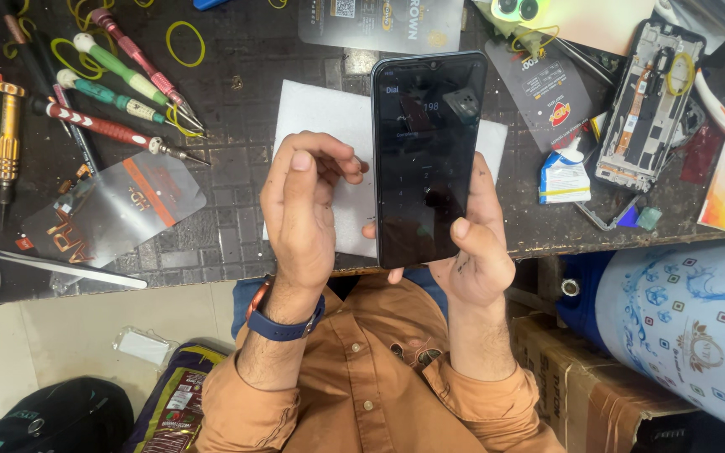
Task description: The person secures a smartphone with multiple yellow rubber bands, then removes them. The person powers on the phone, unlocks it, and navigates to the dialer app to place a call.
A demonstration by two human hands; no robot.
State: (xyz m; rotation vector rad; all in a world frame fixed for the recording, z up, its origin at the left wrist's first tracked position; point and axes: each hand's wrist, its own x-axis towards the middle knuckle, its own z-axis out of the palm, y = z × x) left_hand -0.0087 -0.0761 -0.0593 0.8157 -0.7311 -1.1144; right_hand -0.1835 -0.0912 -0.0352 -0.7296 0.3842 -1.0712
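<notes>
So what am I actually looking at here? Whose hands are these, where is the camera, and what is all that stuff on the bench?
There is no machine here: a person works with two bare hands, and the single camera sits on their head, looking straight down. That is why you see their orange shirt at the bottom.

The right hand holds a dark smartphone upright from the side, thumb on its edge; the screen is lit dimly. The left hand, with a blue wristband, is curled beside the phone, fingers close to its left edge; I cannot tell if they touch it.

Under the hands lies a white sheet on a dark workbench. To the left are several small screwdrivers and yellow rubber bands. To the right lies an opened phone frame with its insides showing, and a small white and blue tube.
</notes>
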